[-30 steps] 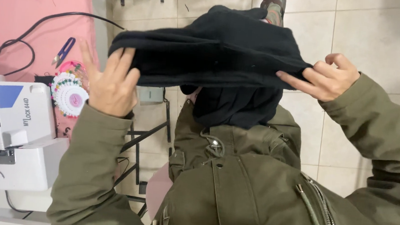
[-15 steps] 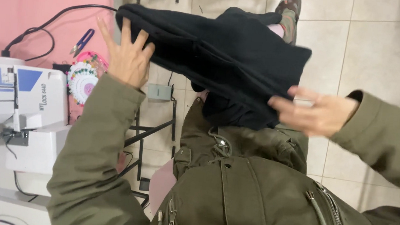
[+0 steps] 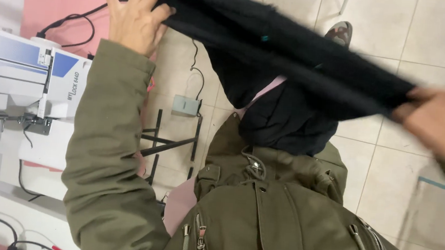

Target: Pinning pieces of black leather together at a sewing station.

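Observation:
A black fabric piece is stretched between my two hands above my lap. My left hand, at the upper left, grips one end with the fingers spread over the cloth. My right hand, blurred at the right edge, pinches the other end. The cloth slopes down from left to right, and more black fabric hangs below its middle. My olive green jacket fills the lower part of the view.
A white sewing machine stands on a table at the left, with black cables running over a pink surface. A grey foot pedal and a black metal frame sit on the tiled floor. A shoe shows beyond the cloth.
My left hand has risen and my right hand has swung out and down to the right, pulling the black fabric longer and tilting it. The view has shifted.

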